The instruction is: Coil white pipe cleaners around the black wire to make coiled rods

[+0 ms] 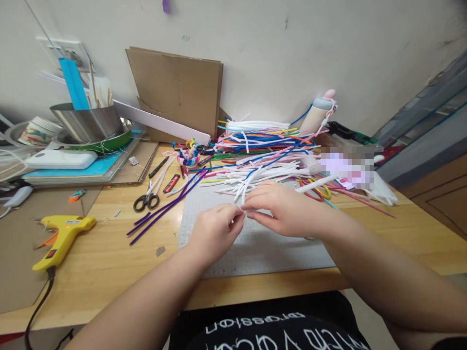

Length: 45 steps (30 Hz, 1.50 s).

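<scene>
Over the grey cutting mat (233, 265) my two hands meet fingertip to fingertip. My left hand (219, 228) is closed in a pinch on a white pipe cleaner (243, 193), which sticks up between the hands. My right hand (272, 206) grips the same white piece from the other side, thumb and fingers pressed together. My fingers hide most of its lower part. Just behind the hands lies a loose pile of white pipe cleaners (270, 170), with pink, blue and other colours stacked farther back.
Left of the mat lie purple pipe cleaners (160, 214), black-handled scissors (146, 201) and a yellow glue gun (65, 233) with its cord. Cardboard sheets (178, 92) lean on the wall. A metal pot (87, 121) holds sticks; a pale bottle (315, 116) stands behind the pile.
</scene>
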Available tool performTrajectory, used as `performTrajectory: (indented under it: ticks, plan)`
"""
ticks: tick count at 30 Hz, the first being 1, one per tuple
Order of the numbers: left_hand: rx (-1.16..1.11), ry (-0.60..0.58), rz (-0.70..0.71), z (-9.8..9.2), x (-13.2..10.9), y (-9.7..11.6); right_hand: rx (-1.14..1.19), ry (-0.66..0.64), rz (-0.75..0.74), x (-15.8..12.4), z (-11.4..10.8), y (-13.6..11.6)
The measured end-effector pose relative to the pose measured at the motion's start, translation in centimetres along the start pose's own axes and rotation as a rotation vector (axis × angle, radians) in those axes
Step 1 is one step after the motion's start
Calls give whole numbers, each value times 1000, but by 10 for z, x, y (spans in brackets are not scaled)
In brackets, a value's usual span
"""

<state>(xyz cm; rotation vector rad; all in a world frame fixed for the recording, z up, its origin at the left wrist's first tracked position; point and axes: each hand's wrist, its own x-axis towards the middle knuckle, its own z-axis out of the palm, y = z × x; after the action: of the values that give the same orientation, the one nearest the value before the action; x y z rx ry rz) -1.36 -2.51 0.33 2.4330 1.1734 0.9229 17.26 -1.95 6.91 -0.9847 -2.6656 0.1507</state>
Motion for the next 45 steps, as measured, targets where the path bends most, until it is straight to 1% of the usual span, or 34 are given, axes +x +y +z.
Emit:
performTrajectory:
  ticks: [3, 7, 9, 12, 15, 18, 20, 22, 24, 26, 28, 29, 30, 31, 32, 33, 34, 35, 36, 37, 38, 39, 40, 41, 43, 44, 45]
  plan:
    - [37, 25, 24, -1, 0, 0, -19, -72, 31, -2, 0, -3]
    - [129, 46, 86, -4, -1, 0, -47, -83, 148, 0, -2, -6]
    - [176, 53, 117, -6, -1, 0, 3, -93, 188, 4, -2, -5]
    - [239, 74, 163, -7, -1, -2, 175, -139, 258, 9, -1, 1]
    - [296, 111, 236, -10, 0, -3, 370, -184, 394, 13, 1, 7]
    - [359, 138, 346, -17, 3, -2, 612, -227, 521, 13, 2, 8]
    - [408, 174, 435, -23, 6, 1, 811, -262, 575, 11, 2, 6]
    - [451, 212, 507, -28, 10, 5, 997, -255, 590, 8, 3, 3]
    - [463, 241, 532, -32, 14, 9, 1156, -183, 590, 3, 6, 3]
    - [439, 307, 512, -31, 16, 13, 1292, -80, 603, -2, 9, 4]
    - [342, 457, 426, -26, 16, 18, 1422, 1, 642, -7, 11, 7]
    - [246, 542, 340, -21, 15, 21, 1483, 28, 661, -8, 12, 9]
    - [111, 605, 226, -15, 15, 25, 1538, 51, 673, -10, 13, 11]
    - [-60, 625, 89, -7, 14, 28, 1586, 73, 674, -11, 13, 13]
    - [-257, 593, -45, 0, 14, 32, 1627, 101, 664, -13, 14, 15]
    - [-462, 511, -167, 8, 14, 36, 1658, 132, 645, -14, 16, 16]
    - [-659, 384, -260, 15, 15, 40, 1676, 163, 624, -14, 18, 18]
    - [-826, 227, -330, 21, 16, 43, 1683, 193, 606, -15, 20, 20]
    - [-939, 72, -386, 25, 17, 45, 1680, 221, 592, -16, 23, 22]
    - [-982, -53, -427, 28, 18, 47, 1668, 248, 589, -17, 26, 25]
    - [-944, -129, -452, 27, 19, 47, 1649, 275, 596, -18, 30, 28]
    - [-824, -163, -451, 25, 20, 47, 1623, 302, 614, -19, 33, 30]
    - [-636, -159, -414, 21, 20, 47, 1586, 323, 640, -21, 36, 33]
    - [-407, -135, -333, 15, 21, 46, 1538, 328, 668, -23, 39, 35]
    - [58, -133, -67, 1, 24, 46, 1421, 281, 702, -26, 43, 36]
    - [232, -155, 83, -6, 28, 47, 1358, 233, 704, -28, 44, 36]
    - [353, -197, 219, -14, 32, 49, 1292, 178, 693, -30, 45, 35]
